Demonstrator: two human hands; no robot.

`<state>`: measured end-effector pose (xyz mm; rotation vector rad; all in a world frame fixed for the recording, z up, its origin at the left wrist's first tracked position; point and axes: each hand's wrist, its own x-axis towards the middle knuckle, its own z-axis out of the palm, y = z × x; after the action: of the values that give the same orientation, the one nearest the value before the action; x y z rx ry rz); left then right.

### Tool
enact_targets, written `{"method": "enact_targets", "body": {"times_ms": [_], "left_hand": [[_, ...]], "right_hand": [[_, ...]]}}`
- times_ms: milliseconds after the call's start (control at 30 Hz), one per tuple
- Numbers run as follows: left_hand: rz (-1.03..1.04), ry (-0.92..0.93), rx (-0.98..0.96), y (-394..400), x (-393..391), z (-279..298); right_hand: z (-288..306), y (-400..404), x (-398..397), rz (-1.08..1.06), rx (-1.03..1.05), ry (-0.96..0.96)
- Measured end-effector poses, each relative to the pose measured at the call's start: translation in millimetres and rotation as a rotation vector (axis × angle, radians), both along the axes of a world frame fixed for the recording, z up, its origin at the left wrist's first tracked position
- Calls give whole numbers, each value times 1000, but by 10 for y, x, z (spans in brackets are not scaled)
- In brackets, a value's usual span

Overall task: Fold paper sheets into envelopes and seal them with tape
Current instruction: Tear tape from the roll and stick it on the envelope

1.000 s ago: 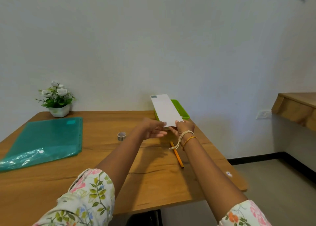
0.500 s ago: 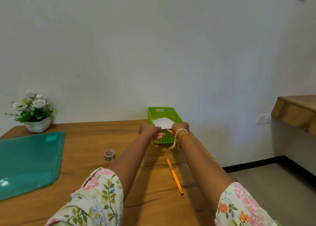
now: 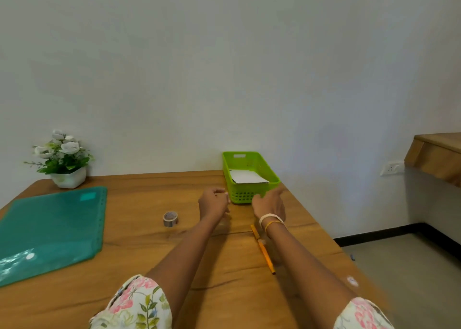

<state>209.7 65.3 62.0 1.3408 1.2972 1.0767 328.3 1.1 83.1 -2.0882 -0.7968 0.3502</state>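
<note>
A white folded envelope (image 3: 247, 177) lies inside the green basket (image 3: 267, 171) at the table's far right. Just in front of the basket, my left hand (image 3: 214, 201) hovers with fingers loosely curled and holds nothing. My right hand (image 3: 269, 202), with bracelets on its wrist, is beside it with relaxed fingers near the basket's front wall, also empty. A small roll of tape (image 3: 170, 219) stands on the table left of my left hand. An orange pencil (image 3: 263, 250) lies under my right forearm.
A green plastic folder (image 3: 50, 231) covers the table's left side. A white pot of flowers (image 3: 62, 161) stands at the back left by the wall. The wooden table (image 3: 224, 291) ends just right of the basket. A second wooden desk (image 3: 436, 156) is at the far right.
Both hands carried the folded envelope to the basket, laid it inside and let go. They have now drawn back toward me, empty.
</note>
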Motion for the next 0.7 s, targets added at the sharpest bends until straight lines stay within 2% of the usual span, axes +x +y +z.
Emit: {"method": "enact_targets", "body": {"times_ms": [100, 200, 300, 467, 567, 700], "left_hand": [[66, 207, 205, -234, -298, -276], [143, 317, 379, -453, -559, -433], [222, 452, 488, -583, -788, -484], [353, 552, 360, -598, -1139, -505], [331, 559, 256, -504, -1258, -533], [295, 633, 272, -330, -1283, -562]], "right_hand": [[-212, -255, -154, 94, -245, -111], [-325, -470, -264, 128, -491, -212], [-381, -562, -365, 188, -665, -229], [-435, -427, -643, 331, -528, -354], [-495, -285, -846, 366, -433, -425], [-600, -81, -961, 375, -348, -503]]}}
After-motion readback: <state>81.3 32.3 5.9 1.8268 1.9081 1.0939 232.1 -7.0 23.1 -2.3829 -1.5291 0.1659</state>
